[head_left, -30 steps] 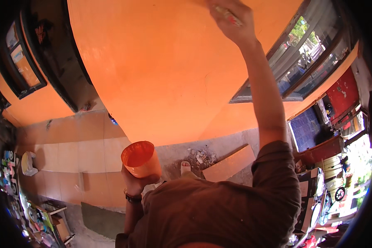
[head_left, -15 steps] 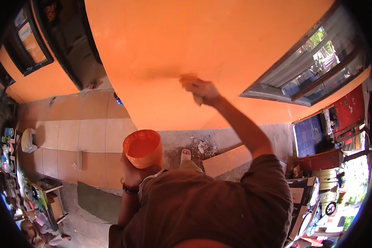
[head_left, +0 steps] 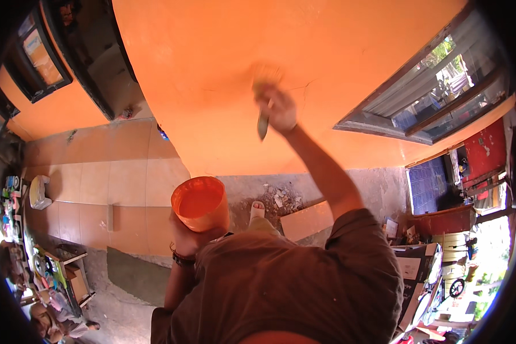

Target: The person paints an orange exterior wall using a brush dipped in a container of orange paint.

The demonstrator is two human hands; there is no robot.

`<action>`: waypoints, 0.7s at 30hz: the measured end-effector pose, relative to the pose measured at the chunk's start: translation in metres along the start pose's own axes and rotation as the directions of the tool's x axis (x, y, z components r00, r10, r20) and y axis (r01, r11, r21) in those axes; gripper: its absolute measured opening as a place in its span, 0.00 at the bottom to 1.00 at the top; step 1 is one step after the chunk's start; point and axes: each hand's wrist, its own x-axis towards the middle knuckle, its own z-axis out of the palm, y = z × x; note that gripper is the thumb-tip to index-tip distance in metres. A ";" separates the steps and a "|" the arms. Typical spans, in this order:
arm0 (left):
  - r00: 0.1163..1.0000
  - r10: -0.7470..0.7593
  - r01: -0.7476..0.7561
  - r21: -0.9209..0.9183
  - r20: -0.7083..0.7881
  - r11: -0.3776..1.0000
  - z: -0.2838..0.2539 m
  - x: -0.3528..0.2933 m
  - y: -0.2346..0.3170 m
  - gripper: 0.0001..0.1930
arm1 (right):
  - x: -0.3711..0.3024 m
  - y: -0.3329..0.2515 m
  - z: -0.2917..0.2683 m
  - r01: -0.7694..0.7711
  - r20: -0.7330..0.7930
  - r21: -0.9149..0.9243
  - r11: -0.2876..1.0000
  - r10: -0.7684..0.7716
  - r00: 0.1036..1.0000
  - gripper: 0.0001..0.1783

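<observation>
My right hand (head_left: 279, 107) is closed round the handle of a paintbrush (head_left: 262, 123), its arm stretched out toward the orange wall (head_left: 212, 126). Wide bristles, blurred by motion, point up at the wall and seem to touch it. Low at my left side, my left hand (head_left: 190, 236) grips an orange bucket (head_left: 219, 212) from beneath and the side. Orange paint (head_left: 198, 200) shows inside the bucket. Fine cracks run across the wall on either side of the brush.
A dark-framed window (head_left: 407, 109) is set in the wall at right. Below the wall lie broken rubble (head_left: 281, 198) and a flat board (head_left: 307, 221), near my foot (head_left: 258, 210). Tiled floor (head_left: 120, 183) spreads left, beside a cluttered shelf (head_left: 74, 275). Cardboard (head_left: 410, 275) stands at lower right.
My right hand has moved the brush upward along the wall, and its handle now shows below my fingers. The left hand and bucket have barely shifted.
</observation>
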 end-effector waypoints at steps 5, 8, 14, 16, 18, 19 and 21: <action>0.999 0.025 -0.025 0.001 -0.024 1.000 -0.003 -0.002 0.009 0.43 | -0.049 -0.029 0.005 -0.203 0.553 0.200 0.959 0.061 0.831 0.13; 0.999 0.031 -0.032 0.086 0.010 0.996 -0.006 -0.003 0.012 0.43 | -0.001 0.018 -0.003 -0.371 0.425 0.315 0.873 0.220 0.878 0.17; 0.998 -0.020 0.021 0.008 -0.061 1.000 -0.005 -0.005 0.006 0.41 | 0.039 0.042 -0.024 -0.203 -0.037 0.155 0.967 0.211 0.977 0.10; 0.998 -0.047 0.048 0.020 -0.030 0.999 -0.006 -0.002 0.006 0.41 | 0.017 0.014 -0.005 -0.064 -0.117 0.084 0.994 0.073 0.990 0.07; 0.999 -0.039 0.039 0.043 -0.017 0.998 -0.006 0.000 0.007 0.41 | -0.017 -0.020 0.013 -0.063 0.047 0.020 0.998 0.062 0.997 0.05; 0.999 -0.033 0.033 0.067 0.000 0.997 -0.007 0.002 0.008 0.41 | -0.035 -0.035 0.017 -0.098 0.100 0.042 0.994 0.093 0.991 0.05; 1.000 -0.003 0.005 0.064 -0.022 0.998 -0.008 0.003 0.010 0.41 | -0.061 -0.051 0.022 -0.250 0.366 0.160 0.955 0.177 0.914 0.10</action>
